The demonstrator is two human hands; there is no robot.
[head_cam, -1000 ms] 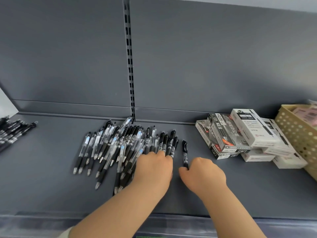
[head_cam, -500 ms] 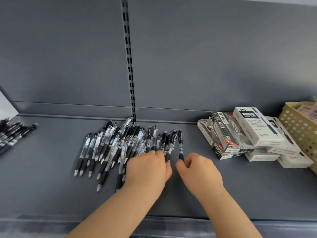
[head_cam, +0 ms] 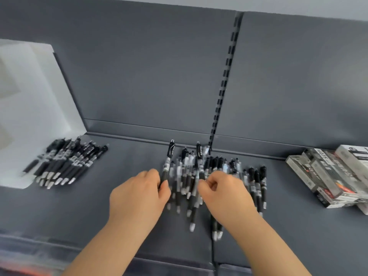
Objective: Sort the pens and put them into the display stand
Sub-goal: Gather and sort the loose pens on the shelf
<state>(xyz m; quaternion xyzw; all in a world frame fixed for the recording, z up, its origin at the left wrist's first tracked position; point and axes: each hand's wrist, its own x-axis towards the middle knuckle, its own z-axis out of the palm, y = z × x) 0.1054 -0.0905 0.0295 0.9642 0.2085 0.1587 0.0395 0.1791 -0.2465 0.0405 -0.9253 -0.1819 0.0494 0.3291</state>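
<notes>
A heap of black and clear pens [head_cam: 217,180] lies in the middle of the grey shelf [head_cam: 95,212]. My left hand [head_cam: 139,198] pinches one black pen [head_cam: 168,162] by its lower end at the heap's left side. My right hand [head_cam: 225,194] pinches another black pen [head_cam: 200,162] over the heap, its clip end pointing to the back. A second, neater row of black pens [head_cam: 65,164] lies at the left of the shelf. The picture is blurred by motion.
A white panel [head_cam: 29,108] stands at the far left behind the sorted row. Stacked pen boxes [head_cam: 330,176] lie at the right. A slotted upright [head_cam: 225,80] runs down the grey back wall. The shelf's front edge [head_cam: 139,261] is near my forearms.
The view has swung left, bringing the left row and white panel into sight. Each hand now holds a black pen lifted from the heap; before, the left hand lay on the heap.
</notes>
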